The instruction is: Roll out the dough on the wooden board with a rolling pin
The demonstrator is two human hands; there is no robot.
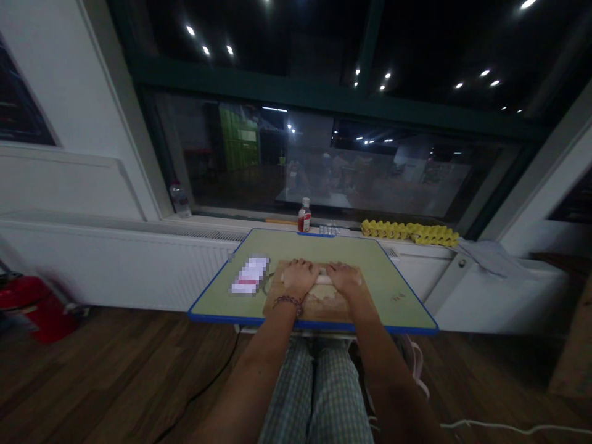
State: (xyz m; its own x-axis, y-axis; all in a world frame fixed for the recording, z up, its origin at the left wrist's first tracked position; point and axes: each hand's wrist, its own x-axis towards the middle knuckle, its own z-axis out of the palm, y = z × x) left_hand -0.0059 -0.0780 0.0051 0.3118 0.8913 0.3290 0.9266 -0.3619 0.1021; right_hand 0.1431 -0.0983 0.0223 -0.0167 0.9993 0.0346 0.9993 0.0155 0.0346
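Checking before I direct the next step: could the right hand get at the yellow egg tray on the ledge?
Probably yes, but a long stretch. The right hand rests on the rolling pin and must lift off; only the green board's far part lies before the yellow egg tray.

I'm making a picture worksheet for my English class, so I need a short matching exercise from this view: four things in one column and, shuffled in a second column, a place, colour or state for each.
Things:
1. wooden cutting board
2. beaded bracelet
3. small bottle
4. moulded egg tray

Descriptions:
A. around the wrist of the left hand
B. yellow
C. under the left hand and the right hand
D. upright, with a red label

Right pairs: 1-C, 2-A, 3-D, 4-B
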